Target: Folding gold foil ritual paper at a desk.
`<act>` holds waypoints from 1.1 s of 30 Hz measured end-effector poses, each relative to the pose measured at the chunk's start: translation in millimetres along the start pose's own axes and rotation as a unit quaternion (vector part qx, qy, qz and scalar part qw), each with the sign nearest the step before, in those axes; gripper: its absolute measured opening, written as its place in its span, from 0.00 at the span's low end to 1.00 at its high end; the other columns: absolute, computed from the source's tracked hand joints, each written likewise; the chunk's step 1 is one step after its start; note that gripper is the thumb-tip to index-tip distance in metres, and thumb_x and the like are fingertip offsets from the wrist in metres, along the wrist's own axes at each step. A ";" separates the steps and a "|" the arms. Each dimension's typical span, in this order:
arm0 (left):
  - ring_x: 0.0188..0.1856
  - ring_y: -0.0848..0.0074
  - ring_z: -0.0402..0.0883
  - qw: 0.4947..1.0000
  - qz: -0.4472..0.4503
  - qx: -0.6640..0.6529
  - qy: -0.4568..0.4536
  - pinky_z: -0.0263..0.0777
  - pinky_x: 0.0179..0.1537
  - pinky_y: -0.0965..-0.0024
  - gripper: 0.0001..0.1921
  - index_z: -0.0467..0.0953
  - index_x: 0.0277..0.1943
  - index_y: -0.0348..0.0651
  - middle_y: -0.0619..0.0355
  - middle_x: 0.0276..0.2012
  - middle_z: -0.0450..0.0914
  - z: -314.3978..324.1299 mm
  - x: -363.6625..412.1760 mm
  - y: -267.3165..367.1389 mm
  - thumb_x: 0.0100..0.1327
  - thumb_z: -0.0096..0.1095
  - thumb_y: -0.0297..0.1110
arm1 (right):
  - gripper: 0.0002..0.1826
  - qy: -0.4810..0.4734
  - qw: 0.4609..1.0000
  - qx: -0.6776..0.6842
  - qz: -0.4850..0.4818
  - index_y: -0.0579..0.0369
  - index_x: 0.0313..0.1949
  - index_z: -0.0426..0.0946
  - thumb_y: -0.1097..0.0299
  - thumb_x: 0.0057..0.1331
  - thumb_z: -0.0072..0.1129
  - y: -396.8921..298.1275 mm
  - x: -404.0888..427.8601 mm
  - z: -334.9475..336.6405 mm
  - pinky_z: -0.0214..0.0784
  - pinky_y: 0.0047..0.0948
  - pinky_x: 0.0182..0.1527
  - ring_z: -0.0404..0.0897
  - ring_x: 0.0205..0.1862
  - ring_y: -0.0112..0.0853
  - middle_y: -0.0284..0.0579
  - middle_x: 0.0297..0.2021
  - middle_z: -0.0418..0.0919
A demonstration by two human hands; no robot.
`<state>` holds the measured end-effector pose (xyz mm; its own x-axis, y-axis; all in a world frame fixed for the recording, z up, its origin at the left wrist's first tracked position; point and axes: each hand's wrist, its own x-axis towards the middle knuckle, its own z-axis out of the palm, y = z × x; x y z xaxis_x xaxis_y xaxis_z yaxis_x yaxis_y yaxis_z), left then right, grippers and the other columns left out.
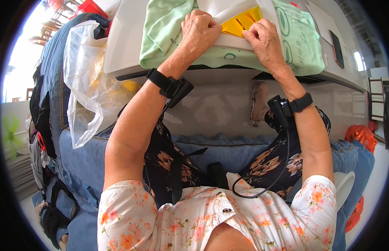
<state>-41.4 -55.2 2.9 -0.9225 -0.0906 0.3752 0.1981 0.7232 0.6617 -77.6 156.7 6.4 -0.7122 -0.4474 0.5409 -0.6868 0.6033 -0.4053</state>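
Observation:
A shiny gold-yellow sheet (243,21), foil or film, lies between my hands at the top of the view. My right hand (264,40) pinches its lower right edge between thumb and fingers. At its left corner my left hand (200,29) has its fingers curled and thumb pressed in, gripping the sheet there; the fingertips are partly hidden. White paper (227,7) lies behind and around the yellow sheet. Beneath everything spreads a light green printed cloth (232,56), its left part folded over (169,26).
The cloth overhangs the white table's (127,40) front edge. A smartphone (337,48) lies at the right. On the left, a translucent plastic bag (84,78) with yellow contents rests against the blue denim-covered sofa (78,153). Black wrist devices (178,91) trail cables across my lap.

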 end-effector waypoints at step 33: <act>0.52 0.55 0.73 0.999 0.018 0.000 0.041 0.64 0.54 0.55 0.09 0.83 0.29 0.35 0.49 0.46 0.80 7.3 0.6 -3.4 0.53 0.62 0.32 | 0.15 0.032 0.999 -0.007 -0.016 0.59 0.28 0.74 0.62 0.63 0.67 0.6 -2.6 4.4 0.66 0.39 0.49 0.69 0.44 0.42 0.44 0.37 0.73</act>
<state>-45.0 -52.7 -3.8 -0.8847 -0.1200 0.4505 0.2304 0.7275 0.6463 -76.8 155.4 1.5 -0.6785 -0.4248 0.5993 -0.7073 0.5982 -0.3768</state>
